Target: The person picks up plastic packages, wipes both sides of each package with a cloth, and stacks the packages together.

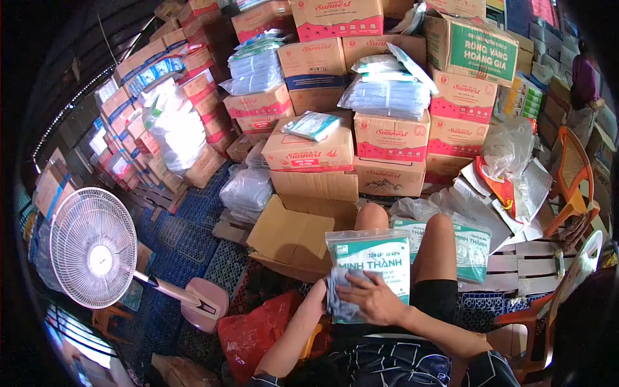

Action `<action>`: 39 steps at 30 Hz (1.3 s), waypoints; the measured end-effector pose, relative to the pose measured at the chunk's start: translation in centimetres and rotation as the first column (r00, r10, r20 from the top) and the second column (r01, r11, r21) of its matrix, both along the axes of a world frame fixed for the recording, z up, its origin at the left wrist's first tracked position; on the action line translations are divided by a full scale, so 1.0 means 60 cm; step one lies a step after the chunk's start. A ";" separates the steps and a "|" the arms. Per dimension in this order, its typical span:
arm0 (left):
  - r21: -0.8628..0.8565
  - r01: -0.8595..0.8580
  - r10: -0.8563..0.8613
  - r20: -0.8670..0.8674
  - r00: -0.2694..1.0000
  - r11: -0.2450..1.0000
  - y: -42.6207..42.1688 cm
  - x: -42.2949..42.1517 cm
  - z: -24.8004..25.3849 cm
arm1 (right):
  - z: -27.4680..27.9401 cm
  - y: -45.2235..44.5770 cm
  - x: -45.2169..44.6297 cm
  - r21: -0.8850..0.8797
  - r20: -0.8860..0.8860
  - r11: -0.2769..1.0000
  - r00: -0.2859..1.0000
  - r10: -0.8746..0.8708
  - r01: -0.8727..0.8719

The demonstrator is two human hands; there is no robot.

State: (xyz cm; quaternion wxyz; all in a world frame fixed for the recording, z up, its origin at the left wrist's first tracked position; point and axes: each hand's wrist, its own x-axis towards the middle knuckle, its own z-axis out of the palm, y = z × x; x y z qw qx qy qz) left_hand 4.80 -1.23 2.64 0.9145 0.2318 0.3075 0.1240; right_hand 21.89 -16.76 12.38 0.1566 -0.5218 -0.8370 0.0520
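A clear plastic package (pixel 387 248) with a green and white "MINH THÀNH" print stands on the person's lap. Across its lower left part lies crumpled grey-blue cloth (pixel 336 284). My right hand (pixel 373 298) rests on this cloth and the package front, its fingers stretched out and apart. At the package's left edge is my left hand (pixel 316 298); its fingers are hidden behind or inside the cloth, so its grip cannot be made out. More green and white packages (pixel 472 248) lie beyond and beside the right knee.
An open cardboard box (pixel 284 235) stands ahead of the knees, before stacked cartons (pixel 392 138) bearing plastic packs. A white fan (pixel 97 248) is at left, a red bag (pixel 248 335) near the left forearm, orange chairs (pixel 570 168) at right. Another person (pixel 585 80) is at far upper right.
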 end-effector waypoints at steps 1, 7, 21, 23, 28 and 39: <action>0.003 0.003 -0.003 -0.022 1.000 1.000 -0.006 0.007 0.021 | -0.007 -0.012 -0.003 -0.013 -0.015 0.999 0.999 0.038 -0.038; 0.065 -0.023 0.018 0.079 0.997 0.998 -0.019 0.023 0.033 | -0.052 -0.078 -0.032 -0.080 -0.084 0.972 0.973 0.214 -0.220; 0.022 -0.083 0.080 0.122 0.989 0.996 -0.013 0.027 0.003 | 0.010 -0.063 0.098 -0.484 -0.869 0.841 -0.016 -0.495 0.242; 0.027 -0.084 0.081 0.118 0.990 0.996 -0.010 0.027 -0.005 | 0.026 -0.026 0.115 -0.426 -0.876 0.826 0.062 -0.479 0.370; 0.001 -0.098 0.097 0.095 0.991 0.995 -0.017 0.033 0.014 | -0.029 0.087 0.166 0.203 -0.418 0.911 0.873 -0.250 0.358; 0.049 -0.185 0.188 -0.068 0.980 0.982 -0.039 0.042 0.045 | -0.017 -0.043 0.026 -0.123 -0.154 0.992 0.988 0.010 -0.029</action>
